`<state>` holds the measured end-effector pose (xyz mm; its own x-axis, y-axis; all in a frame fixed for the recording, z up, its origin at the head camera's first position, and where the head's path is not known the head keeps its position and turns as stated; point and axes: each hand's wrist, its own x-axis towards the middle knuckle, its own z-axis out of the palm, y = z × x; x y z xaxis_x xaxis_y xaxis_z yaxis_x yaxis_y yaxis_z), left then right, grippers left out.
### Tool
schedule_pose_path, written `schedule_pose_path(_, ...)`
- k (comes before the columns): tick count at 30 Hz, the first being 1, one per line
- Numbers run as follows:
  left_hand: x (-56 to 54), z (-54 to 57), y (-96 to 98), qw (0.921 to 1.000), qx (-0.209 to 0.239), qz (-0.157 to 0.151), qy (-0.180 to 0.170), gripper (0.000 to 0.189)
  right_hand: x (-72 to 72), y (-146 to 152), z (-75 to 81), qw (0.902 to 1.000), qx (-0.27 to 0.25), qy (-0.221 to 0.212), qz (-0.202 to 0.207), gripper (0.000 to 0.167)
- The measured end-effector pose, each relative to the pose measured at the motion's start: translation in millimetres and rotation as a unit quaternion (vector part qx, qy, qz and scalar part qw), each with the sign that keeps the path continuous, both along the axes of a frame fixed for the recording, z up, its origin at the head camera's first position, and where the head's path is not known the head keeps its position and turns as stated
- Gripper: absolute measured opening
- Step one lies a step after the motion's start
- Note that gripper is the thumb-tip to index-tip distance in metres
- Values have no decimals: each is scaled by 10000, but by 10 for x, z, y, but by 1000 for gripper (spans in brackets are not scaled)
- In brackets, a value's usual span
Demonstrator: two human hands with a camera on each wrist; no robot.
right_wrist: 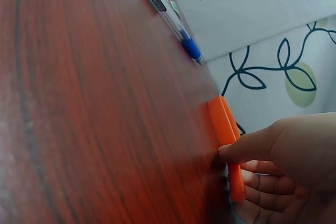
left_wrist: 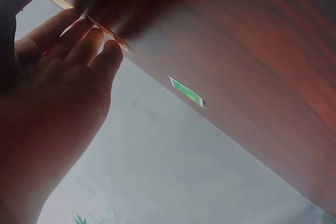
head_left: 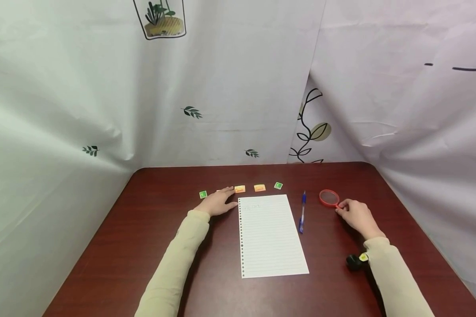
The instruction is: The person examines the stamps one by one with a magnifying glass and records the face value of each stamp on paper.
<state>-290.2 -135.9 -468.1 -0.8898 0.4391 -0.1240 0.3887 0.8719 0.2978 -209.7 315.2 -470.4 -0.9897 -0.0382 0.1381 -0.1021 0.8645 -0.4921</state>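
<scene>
Magnifying glass point(head_left: 329, 198) and person are sharing a corner that pale cloth point(head_left: 230, 75) is walling off, its printed leaves and vines showing from where I'm standing. Beneath it, a dark red-brown table point(head_left: 143, 246) is spreading out, and two cream sleeves are reaching over it, the left sleeve point(head_left: 174, 268) and the right sleeve point(head_left: 396, 277). Between them a lined sheet point(head_left: 273, 237) is lying flat, holes running down its left edge and faint marks showing near its top.

Just beyond the sheet's upper left corner, the left hand point(head_left: 218, 202) is stretching its fingers out, thumb standing apart, clamping nothing; whether the fingertips are pressing on anything, I cannot tell. The right hand point(head_left: 358, 215) is pinching the magnifier's handle between thumb and fingers, its red ring pointing away toward the far left. A blue-and-clear pen point(head_left: 303, 212) is lying between sheet and magnifier, tip pointing to the cloth. Beside the right cuff, a black rounded object point(head_left: 354, 263) is showing. Smallest of all, orange pieces point(head_left: 259, 188) are lying in a row beyond the sheet, one being partly covered by the left hand, with tinier green squares point(head_left: 278, 186) sitting at both ends.
</scene>
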Motion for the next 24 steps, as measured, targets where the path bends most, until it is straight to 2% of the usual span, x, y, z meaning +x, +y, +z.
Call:
schedule_pose_path(7, 5, 8, 13, 10000, -4, 26, 28, 61, -10, -4, -23, 9998, -195, 60, -76, 17)
schedule_pose_path(15, -12, -4, 12, 10000, -22, -34, 3, 60, -50, -34, -36, 9975, -644, -56, -292, 22)
schedule_pose_path(24, -7, -7, 9, 9999, 88, -82, 10, 58, -235, -311, 103, 9944, -1005, 133, -306, 20)
